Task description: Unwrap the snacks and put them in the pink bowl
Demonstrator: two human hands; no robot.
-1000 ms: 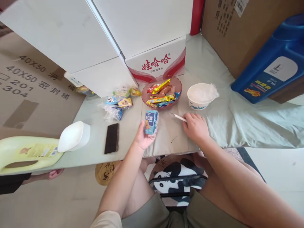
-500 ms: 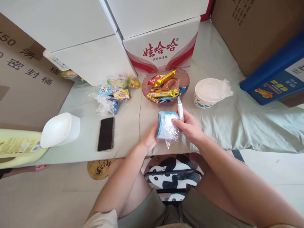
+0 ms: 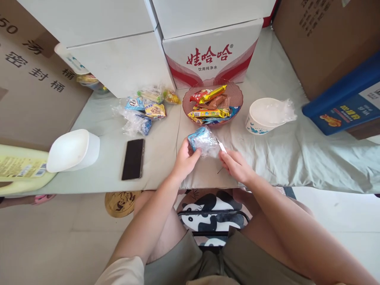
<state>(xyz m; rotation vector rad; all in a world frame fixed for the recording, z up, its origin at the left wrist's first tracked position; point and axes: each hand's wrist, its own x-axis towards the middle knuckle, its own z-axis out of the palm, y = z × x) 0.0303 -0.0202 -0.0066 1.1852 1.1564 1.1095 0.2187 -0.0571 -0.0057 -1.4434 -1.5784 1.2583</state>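
Observation:
My left hand [image 3: 185, 160] is closed on a light-blue packet [image 3: 196, 136] in clear crinkled plastic, thumb on the near side. The loose plastic end of the packet points right, toward my right hand [image 3: 237, 164]. Between the fingers of that hand is a small white utility knife [image 3: 222, 147], its slim tip at the plastic. I cannot tell whether the tip has gone through. Just beyond both hands stands a pink ribbed glass bowl [image 3: 237, 92] of wrapped snacks [image 3: 211, 114].
Several wrapped snacks [image 3: 154, 111] and a phone [image 3: 133, 159] lie to the left, near a white square tub [image 3: 92, 148]. Right of the bowl stands a paper tub [image 3: 258, 127] with clear plastic in it. White boxes [image 3: 213, 59] and a blue package [image 3: 341, 103] stand around the cloth-covered surface.
The packet has tilted, and its plastic end now points right. My right hand has let go of the packet's face, and the knife has swung from upright to slanting left at the plastic.

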